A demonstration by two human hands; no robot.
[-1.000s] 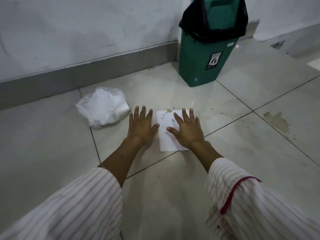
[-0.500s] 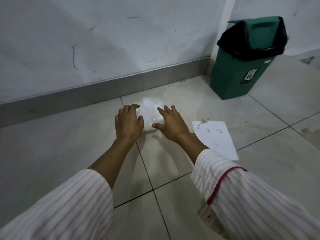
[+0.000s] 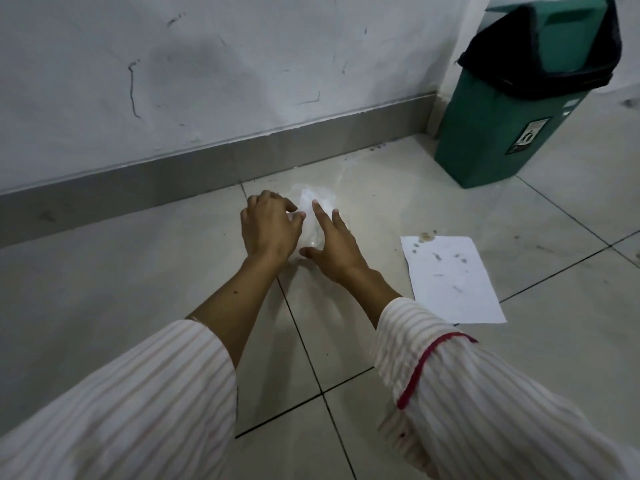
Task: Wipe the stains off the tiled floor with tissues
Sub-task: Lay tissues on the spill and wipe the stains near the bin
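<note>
A white tissue pack [image 3: 313, 202] lies on the tiled floor [image 3: 138, 289] near the wall, mostly hidden by my hands. My left hand [image 3: 268, 228] curls its fingers over the pack's left side and grips it. My right hand [image 3: 334, 245] rests on the pack's right side with straight fingers. To the right, a flat white tissue sheet [image 3: 450, 282] with dark specks lies on the floor. Small brown stains [image 3: 427, 236] sit at its far edge.
A green bin [image 3: 512, 109] with a black liner stands at the back right in the corner. A grey skirting [image 3: 173, 171] runs along the scuffed white wall. Dark grout lines cross the floor between my striped sleeves.
My hands left the flat tissue sheet and moved left to the tissue pack. They now lie on it, the left fingers curled further round it. The view shifted left.
</note>
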